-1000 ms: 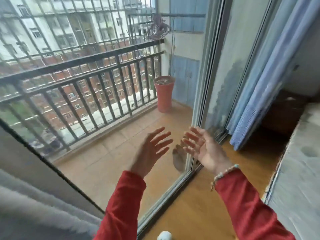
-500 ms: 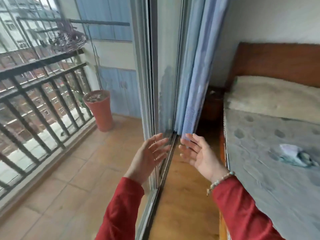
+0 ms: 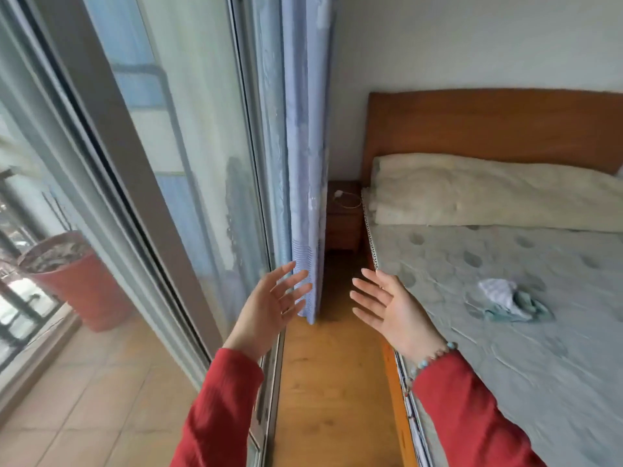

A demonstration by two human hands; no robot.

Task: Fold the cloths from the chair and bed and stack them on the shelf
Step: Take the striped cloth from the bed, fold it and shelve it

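A small crumpled heap of cloths (image 3: 505,301), white and pale teal, lies on the bed (image 3: 546,372), which has a grey-green spotted sheet. My left hand (image 3: 269,308) and my right hand (image 3: 392,310) are raised in front of me over the wooden floor strip, palms facing each other, fingers spread and straight, holding nothing. The right hand hovers near the bed's left edge, well left of the cloths. Neither a chair nor a shelf is in view.
A glass sliding door (image 3: 188,203) runs along the left, with a blue curtain (image 3: 305,163) bunched at its far end. A wooden nightstand (image 3: 344,217) stands beside the headboard (image 3: 488,126). A cream pillow (image 3: 488,193) lies at the bed's head. A red pot (image 3: 76,281) sits on the balcony.
My view has swung right from the balcony to the bed, so the cloths and headboard are fully in sight. Both hands stay raised and spread in front of me.
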